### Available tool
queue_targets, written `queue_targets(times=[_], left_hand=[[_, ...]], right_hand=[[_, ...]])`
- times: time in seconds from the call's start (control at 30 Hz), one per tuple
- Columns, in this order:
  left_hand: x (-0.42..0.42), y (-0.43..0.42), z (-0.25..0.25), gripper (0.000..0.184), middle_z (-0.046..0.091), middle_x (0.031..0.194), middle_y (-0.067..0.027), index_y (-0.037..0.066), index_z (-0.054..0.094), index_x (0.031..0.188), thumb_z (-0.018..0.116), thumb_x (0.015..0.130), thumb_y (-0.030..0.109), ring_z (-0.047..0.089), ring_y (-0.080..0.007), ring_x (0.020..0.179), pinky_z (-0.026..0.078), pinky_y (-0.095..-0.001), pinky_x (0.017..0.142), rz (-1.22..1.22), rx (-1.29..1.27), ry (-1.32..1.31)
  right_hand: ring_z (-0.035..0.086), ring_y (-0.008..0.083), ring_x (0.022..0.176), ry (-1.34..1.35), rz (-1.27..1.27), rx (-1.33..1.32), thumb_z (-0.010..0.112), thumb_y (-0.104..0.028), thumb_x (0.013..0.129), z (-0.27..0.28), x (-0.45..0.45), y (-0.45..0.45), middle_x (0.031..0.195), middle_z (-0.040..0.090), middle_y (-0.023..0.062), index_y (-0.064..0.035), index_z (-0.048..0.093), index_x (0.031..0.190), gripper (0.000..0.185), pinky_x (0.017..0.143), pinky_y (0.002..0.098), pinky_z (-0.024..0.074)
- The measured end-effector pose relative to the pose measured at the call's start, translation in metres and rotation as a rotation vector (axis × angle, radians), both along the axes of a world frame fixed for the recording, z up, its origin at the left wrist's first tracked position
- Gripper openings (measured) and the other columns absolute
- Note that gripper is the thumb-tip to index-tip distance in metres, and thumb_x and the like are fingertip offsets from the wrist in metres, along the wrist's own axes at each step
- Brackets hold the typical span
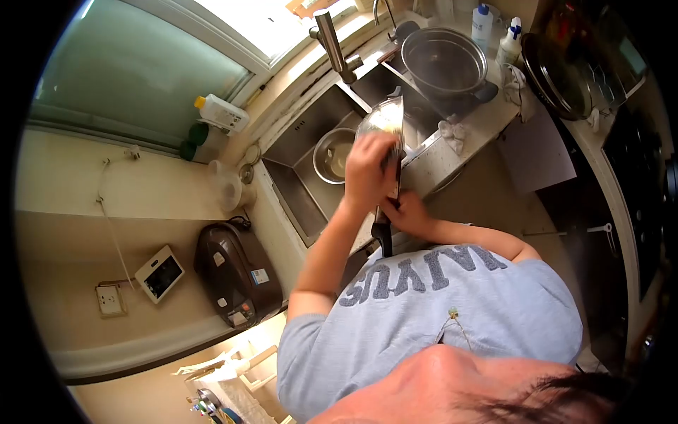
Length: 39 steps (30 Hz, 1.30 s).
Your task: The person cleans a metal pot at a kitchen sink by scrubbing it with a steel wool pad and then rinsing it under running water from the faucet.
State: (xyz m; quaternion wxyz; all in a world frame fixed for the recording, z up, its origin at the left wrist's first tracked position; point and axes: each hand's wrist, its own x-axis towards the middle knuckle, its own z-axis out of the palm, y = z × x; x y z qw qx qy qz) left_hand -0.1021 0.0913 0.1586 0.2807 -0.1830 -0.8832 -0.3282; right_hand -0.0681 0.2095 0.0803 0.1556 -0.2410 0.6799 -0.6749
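A shiny pan [386, 116], tilted up nearly edge-on, is held over the near edge of the sink. Its long dark handle [382, 237] points back toward my shirt. My left hand [369, 166] is closed against the near part of the pan, fingers curled. What lies under those fingers is hidden. Lower down, my right hand [411, 214] grips the pan near the base of the handle. Beyond my left hand, a round metal bowl [323, 164] sits in the left basin of the steel sink [288, 169].
A large steamer pot [445, 63] stands over the right basin's far side. The faucet [330, 44] rises behind the sink. Bottles [482, 25] and a crumpled cloth [453, 134] lie to the right. A dark rice-cooker-like appliance [236, 275] is at left, a stove [635, 191] at right.
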Motion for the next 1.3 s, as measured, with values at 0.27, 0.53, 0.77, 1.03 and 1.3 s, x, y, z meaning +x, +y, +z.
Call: queue_targets(times=[0.27,0.53,0.77,1.03,1.3], left_hand=[[0.044,0.007,-0.008,0.030,0.062,0.092,-0.0109,0.004,0.061,0.088,0.058,0.059,-0.003,0.059,-0.0310,0.090,0.047,-0.0386,0.083,-0.053,-0.006,-0.050],[0.010,0.001,-0.006,0.031,0.062,0.093,-0.0128,0.004,0.061,0.090,0.058,0.061,-0.004,0.058,-0.0322,0.091,0.047,-0.0387,0.080,-0.030,-0.022,0.027],[0.068,-0.005,-0.007,0.031,0.063,0.093,-0.0107,0.003,0.063,0.089,0.062,0.060,-0.006,0.058,-0.0306,0.090,0.048,-0.0376,0.081,-0.086,-0.012,-0.169],[0.026,-0.035,-0.008,0.030,0.062,0.096,-0.0132,0.004,0.063,0.094,0.062,0.065,-0.005,0.059,-0.0307,0.091,0.047,-0.0376,0.082,0.176,0.080,0.019],[0.038,-0.034,-0.010,0.028,0.062,0.097,-0.0134,0.002,0.062,0.094,0.064,0.066,-0.003,0.059,-0.0307,0.091,0.047,-0.0373,0.082,0.050,0.014,0.000]], right_hand=[[0.055,0.0205,0.047,0.052,-0.028,-0.084,0.057,-0.013,0.083,-0.009,-0.006,0.001,0.054,0.057,0.0135,0.0028,0.057,0.068,0.022,0.047,0.0329,0.0414],[0.060,0.0263,0.058,0.007,0.004,-0.076,0.059,-0.011,0.075,0.014,-0.019,0.010,0.066,0.060,0.0176,0.0036,0.059,0.077,0.014,0.054,0.0360,0.0457],[0.061,0.0379,0.070,0.206,0.132,-0.070,0.060,-0.010,0.071,0.000,-0.021,0.011,0.076,0.062,0.0191,0.0005,0.060,0.087,0.019,0.060,0.0387,0.0473],[0.061,0.0346,0.064,0.092,0.271,0.004,0.057,-0.012,0.082,0.012,-0.014,0.009,0.070,0.062,0.0182,0.0015,0.057,0.082,0.013,0.058,0.0385,0.0468],[0.058,0.0303,0.059,0.270,0.146,-0.047,0.054,-0.009,0.084,0.006,-0.042,-0.009,0.067,0.058,0.0177,0.0022,0.053,0.081,0.011,0.055,0.0340,0.0444]])
